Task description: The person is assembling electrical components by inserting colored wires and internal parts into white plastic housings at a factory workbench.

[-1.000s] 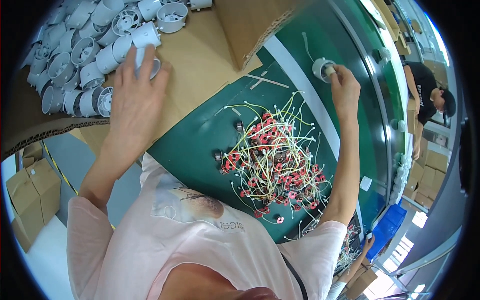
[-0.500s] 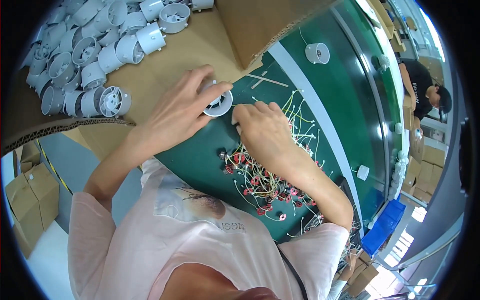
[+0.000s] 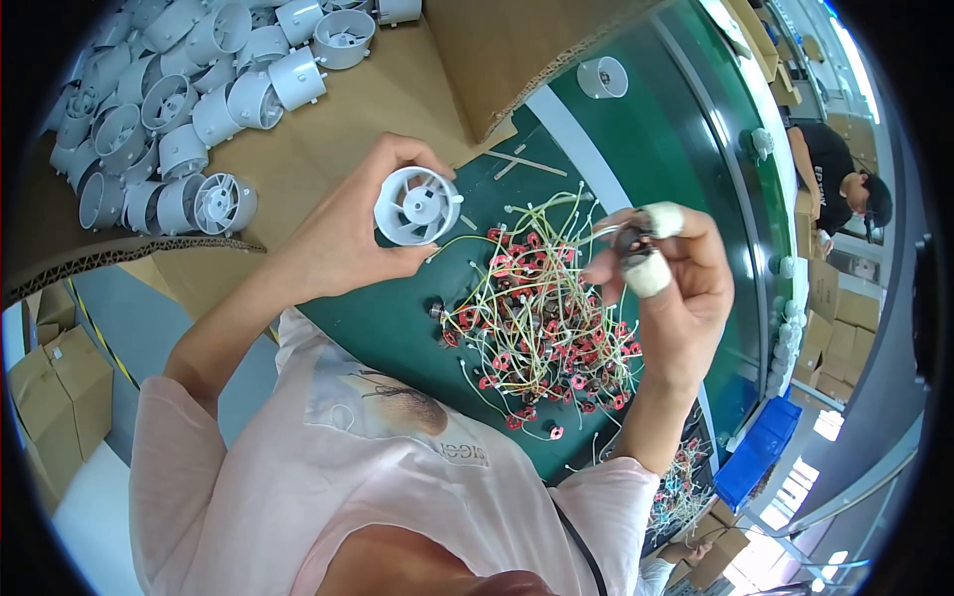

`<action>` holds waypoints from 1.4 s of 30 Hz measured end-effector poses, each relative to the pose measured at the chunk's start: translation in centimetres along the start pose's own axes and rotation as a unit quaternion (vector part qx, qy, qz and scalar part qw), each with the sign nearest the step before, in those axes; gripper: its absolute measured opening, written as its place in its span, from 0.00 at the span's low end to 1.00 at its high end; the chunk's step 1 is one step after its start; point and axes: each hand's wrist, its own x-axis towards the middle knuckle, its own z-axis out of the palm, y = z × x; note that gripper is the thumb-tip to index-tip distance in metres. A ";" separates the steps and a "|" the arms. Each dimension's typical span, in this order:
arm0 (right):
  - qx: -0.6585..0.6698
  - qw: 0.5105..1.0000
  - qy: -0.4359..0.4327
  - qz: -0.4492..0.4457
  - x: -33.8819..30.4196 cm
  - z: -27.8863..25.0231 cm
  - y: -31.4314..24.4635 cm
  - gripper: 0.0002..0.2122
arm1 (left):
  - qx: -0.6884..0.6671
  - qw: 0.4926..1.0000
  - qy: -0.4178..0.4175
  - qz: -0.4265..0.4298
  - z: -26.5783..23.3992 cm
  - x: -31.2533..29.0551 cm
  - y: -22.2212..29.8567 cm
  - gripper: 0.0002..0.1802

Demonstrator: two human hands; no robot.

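Note:
A white round plastic fan housing (image 3: 419,206) with inner vanes and a central hub sits in my left hand (image 3: 348,223), its vaned face turned up. The fingers and thumb wrap its outer wall. Off to the right, my right hand (image 3: 688,298) is raised, with white wraps on the thumb and a finger. It pinches a small dark motor (image 3: 632,242) between them; thin wires run from it to the left. Below and between the hands lies a tangled pile of small motors with red discs and pale wires (image 3: 542,328) on the green work surface (image 3: 397,328).
A cardboard box (image 3: 348,119) at the upper left holds many white housings (image 3: 194,109). Another housing (image 3: 602,77) stands on the green conveyor (image 3: 661,129). A blue bin (image 3: 758,452) is at the right. Beyond the conveyor a person in black (image 3: 840,179) stands bent forward.
My right hand has lifted off the wire pile and moved right, now showing a motor in its pinch. My left hand has turned the housing face up. The housing on the conveyor has shifted up-left.

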 end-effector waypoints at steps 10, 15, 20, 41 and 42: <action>0.144 0.989 -0.019 -0.016 0.6 1.5 1.9 0.15 | 0.073 0.997 0.012 -0.020 0.7 0.0 -1.1 0.37; 0.170 0.985 -0.037 -0.019 1.4 3.1 2.2 0.16 | 0.054 0.998 0.015 0.028 1.1 -0.3 -0.9 0.35; 0.141 0.988 -0.064 -0.008 1.6 3.5 2.9 0.17 | 0.013 0.999 -0.003 0.050 0.4 -0.5 -1.2 0.34; 0.145 0.989 -0.031 0.016 3.3 5.4 4.5 0.18 | -0.005 0.998 0.003 0.055 0.5 -0.6 -1.5 0.35; 0.157 0.987 -0.026 0.010 3.4 5.6 4.4 0.17 | -0.005 0.998 0.002 0.055 0.6 -0.6 -1.4 0.35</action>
